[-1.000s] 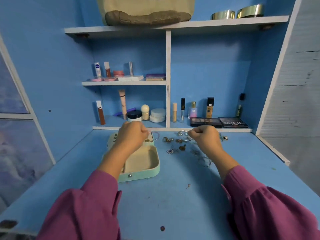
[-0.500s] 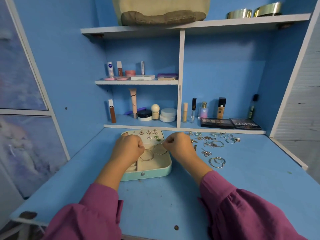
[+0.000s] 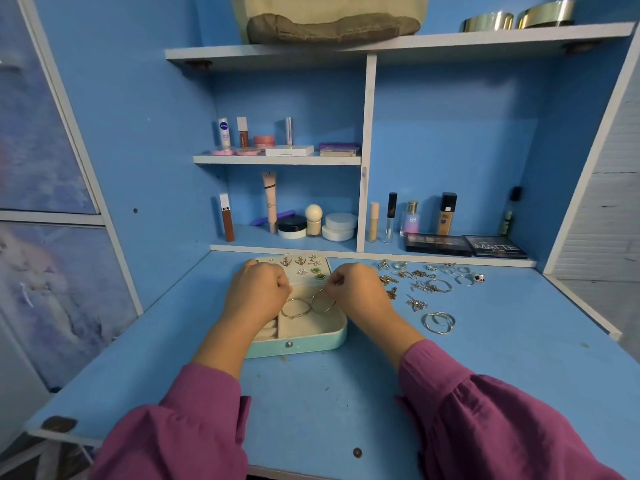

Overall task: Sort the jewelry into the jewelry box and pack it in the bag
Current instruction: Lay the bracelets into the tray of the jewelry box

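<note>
A mint jewelry box (image 3: 304, 344) lies open on the blue desk, its cream lid (image 3: 304, 268) holding several small earrings. My left hand (image 3: 258, 296) pinches a gold hoop earring (image 3: 296, 308) over the box's compartment. My right hand (image 3: 356, 294) pinches a second gold hoop (image 3: 323, 304) beside it. Loose jewelry (image 3: 420, 282) is scattered on the desk to the right, with a pair of silver hoops (image 3: 439, 322) nearest me. The beige bag (image 3: 329, 19) sits on the top shelf.
Cosmetics line the shelves behind: bottles (image 3: 412, 220), jars (image 3: 339, 226) and eyeshadow palettes (image 3: 465, 245) at the desk's back edge. Two metal tins (image 3: 516, 17) stand on the top shelf. The desk (image 3: 329, 403) has a raised white rim on the right.
Both hands came together from raised, apart positions and lowered the two gold hoops over the box compartment. The view shifted left and closer to the box.
</note>
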The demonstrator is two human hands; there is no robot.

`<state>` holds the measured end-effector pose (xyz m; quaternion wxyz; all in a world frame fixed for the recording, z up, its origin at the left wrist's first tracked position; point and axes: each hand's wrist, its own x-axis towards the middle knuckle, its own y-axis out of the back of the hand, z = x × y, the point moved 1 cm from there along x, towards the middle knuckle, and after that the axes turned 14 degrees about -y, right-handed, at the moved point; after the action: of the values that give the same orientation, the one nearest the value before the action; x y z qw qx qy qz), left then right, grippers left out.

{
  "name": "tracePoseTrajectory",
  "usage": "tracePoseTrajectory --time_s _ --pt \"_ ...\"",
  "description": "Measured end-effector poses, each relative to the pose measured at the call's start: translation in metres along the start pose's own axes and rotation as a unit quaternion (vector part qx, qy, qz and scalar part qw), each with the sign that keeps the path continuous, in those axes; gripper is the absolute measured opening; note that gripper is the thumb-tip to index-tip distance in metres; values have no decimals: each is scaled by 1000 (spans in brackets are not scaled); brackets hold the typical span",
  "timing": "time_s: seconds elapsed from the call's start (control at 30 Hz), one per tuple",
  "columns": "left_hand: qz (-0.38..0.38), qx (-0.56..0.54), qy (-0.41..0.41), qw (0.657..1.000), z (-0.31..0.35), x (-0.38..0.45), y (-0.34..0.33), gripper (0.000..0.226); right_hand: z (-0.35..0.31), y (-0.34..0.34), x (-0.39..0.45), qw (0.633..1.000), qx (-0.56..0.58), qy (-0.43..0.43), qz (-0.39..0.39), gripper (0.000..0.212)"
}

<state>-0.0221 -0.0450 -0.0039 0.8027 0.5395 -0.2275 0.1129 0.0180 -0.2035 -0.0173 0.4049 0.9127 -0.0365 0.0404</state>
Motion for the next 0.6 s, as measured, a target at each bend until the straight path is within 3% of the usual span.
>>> tracePoseTrajectory --time_s 0.37,0.6 --pt "6 -12 1 1000 -2 0 -1 11 -1 2 -2 999 -36 10 -2 19" --pt "9 -14 3 1000 -5 0 -3 11 -8 6 -2 984 -175 45 11 19"
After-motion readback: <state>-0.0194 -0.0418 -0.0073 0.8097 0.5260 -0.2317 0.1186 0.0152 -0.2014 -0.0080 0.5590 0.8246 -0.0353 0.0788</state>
